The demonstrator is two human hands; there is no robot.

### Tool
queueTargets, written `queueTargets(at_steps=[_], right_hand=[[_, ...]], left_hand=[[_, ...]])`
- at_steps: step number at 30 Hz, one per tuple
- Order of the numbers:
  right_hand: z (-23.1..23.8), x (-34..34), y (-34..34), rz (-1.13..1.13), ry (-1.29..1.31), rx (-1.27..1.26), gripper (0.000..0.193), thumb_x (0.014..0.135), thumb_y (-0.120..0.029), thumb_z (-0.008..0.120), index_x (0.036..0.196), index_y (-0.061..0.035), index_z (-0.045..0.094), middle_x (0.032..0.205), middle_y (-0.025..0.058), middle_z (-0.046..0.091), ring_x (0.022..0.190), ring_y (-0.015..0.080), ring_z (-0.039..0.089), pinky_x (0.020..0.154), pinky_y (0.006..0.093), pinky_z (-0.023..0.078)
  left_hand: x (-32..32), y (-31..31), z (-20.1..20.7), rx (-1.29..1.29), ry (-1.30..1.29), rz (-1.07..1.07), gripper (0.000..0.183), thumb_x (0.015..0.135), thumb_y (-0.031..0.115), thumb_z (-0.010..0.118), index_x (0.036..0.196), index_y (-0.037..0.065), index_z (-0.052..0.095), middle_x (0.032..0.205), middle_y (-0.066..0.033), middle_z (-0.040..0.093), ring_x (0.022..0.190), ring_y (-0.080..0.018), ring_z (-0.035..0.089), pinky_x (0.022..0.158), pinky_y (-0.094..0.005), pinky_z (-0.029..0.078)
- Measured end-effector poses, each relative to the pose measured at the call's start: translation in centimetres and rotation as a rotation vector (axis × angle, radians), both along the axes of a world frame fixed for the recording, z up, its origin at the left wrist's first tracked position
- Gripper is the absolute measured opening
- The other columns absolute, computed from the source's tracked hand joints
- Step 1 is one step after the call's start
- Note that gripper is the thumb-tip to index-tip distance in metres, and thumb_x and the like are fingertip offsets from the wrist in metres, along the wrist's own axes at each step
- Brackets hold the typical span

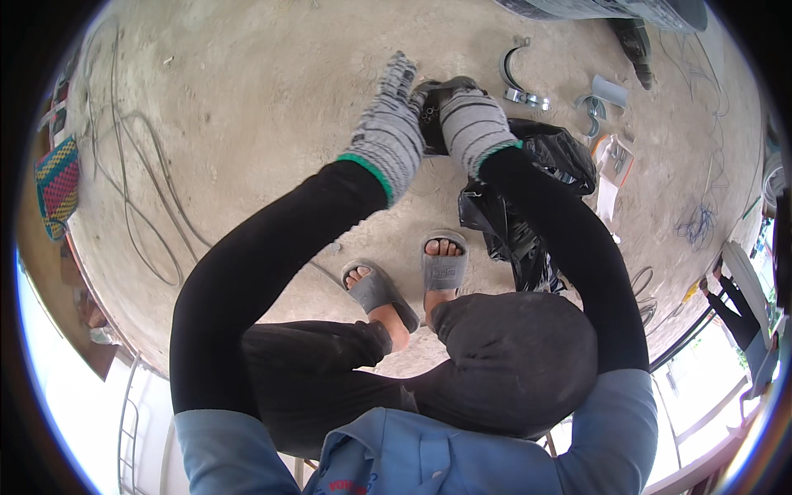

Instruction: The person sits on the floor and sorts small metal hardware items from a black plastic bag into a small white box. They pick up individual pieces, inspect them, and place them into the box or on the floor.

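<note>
Both my hands wear grey gloves with dark stripes and green cuffs, and they are close together above the floor ahead of my feet. My right hand (pixel 477 125) has its fingers curled around a dark object (pixel 431 124) with a rounded upper end; its kind is hard to make out. On the other side of this object is my left hand (pixel 386 130), its fingers stretched away from me and its palm side against or very near the dark piece. A black plastic bag (pixel 554 153) lies crumpled beside and beneath my right wrist.
Metal pipe clamps (pixel 526 99) and a curved bracket (pixel 592 111) lie at the far right, near an opened carton (pixel 612 161). Loose cable (pixel 124 165) runs along the left, by a woven basket (pixel 58 186). Another person (pixel 747 318) is at the right edge.
</note>
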State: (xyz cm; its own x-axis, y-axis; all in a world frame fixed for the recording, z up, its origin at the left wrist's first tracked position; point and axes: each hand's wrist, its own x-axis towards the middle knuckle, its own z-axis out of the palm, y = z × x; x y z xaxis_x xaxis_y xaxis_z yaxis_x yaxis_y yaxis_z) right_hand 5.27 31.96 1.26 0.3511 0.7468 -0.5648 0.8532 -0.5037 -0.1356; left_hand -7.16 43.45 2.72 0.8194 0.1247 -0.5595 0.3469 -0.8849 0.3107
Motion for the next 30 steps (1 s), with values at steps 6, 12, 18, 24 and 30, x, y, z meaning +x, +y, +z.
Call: queueTargets(at_steps=[6,12,18,24,30], right_hand=[[-2.6,-1.3,2.0,0.094,0.101,0.291,0.023,0.089,-0.015,0.058,0.105,-0.0057,0.071,0.103,0.0179,0.073,0.102,0.0342,0.070,0.089,0.0444,0.056],[-1.6,2.2,0.9,0.074,-0.077,0.309,0.022,0.085,-0.018,0.062,0.100,-0.0076,0.074,0.101,0.0153,0.072,0.105,0.0328,0.066,0.091,0.0434,0.054],[-3.1,0.8,1.7,0.103,-0.185,0.113,0.024,0.082,-0.032,0.068,0.095,-0.0148,0.078,0.102,0.0125,0.072,0.103,0.0295,0.065,0.091,0.0433,0.049],[-3.8,-1.5,2.0,0.088,-0.126,0.204,0.027,0.081,-0.036,0.070,0.096,-0.0146,0.076,0.096,0.0095,0.071,0.101,0.0281,0.065,0.090,0.0445,0.049],[-5.6,-3.1,4.2,0.036,-0.195,0.121,0.022,0.081,-0.031,0.068,0.094,-0.0151,0.076,0.094,0.0110,0.075,0.096,0.0292,0.071,0.082,0.0445,0.052]], left_hand=[[-0.4,-0.4,2.0,0.002,-0.004,0.317,0.053,0.105,0.024,0.045,0.156,0.009,0.036,0.164,-0.0161,0.028,0.156,-0.0339,0.010,0.126,-0.0433,0.021],[-2.0,-0.2,1.4,0.112,-0.185,0.266,0.050,0.103,0.023,0.050,0.149,0.003,0.046,0.164,-0.0198,0.026,0.156,-0.0387,0.006,0.128,-0.0446,0.011],[-1.3,-1.9,1.2,0.095,-0.166,0.283,0.060,0.098,0.019,0.053,0.153,-0.001,0.038,0.165,-0.0222,0.020,0.156,-0.0412,0.006,0.128,-0.0462,0.009],[-2.8,-2.5,-1.2,0.083,-0.147,0.436,0.064,0.098,0.021,0.051,0.154,-0.005,0.033,0.164,-0.0244,0.021,0.155,-0.0444,0.006,0.127,-0.0476,0.007],[-4.0,-3.0,-4.0,0.202,-0.119,0.402,0.067,0.099,0.032,0.054,0.155,0.002,0.035,0.166,-0.0216,0.022,0.155,-0.0435,0.008,0.126,-0.0528,0.004]])
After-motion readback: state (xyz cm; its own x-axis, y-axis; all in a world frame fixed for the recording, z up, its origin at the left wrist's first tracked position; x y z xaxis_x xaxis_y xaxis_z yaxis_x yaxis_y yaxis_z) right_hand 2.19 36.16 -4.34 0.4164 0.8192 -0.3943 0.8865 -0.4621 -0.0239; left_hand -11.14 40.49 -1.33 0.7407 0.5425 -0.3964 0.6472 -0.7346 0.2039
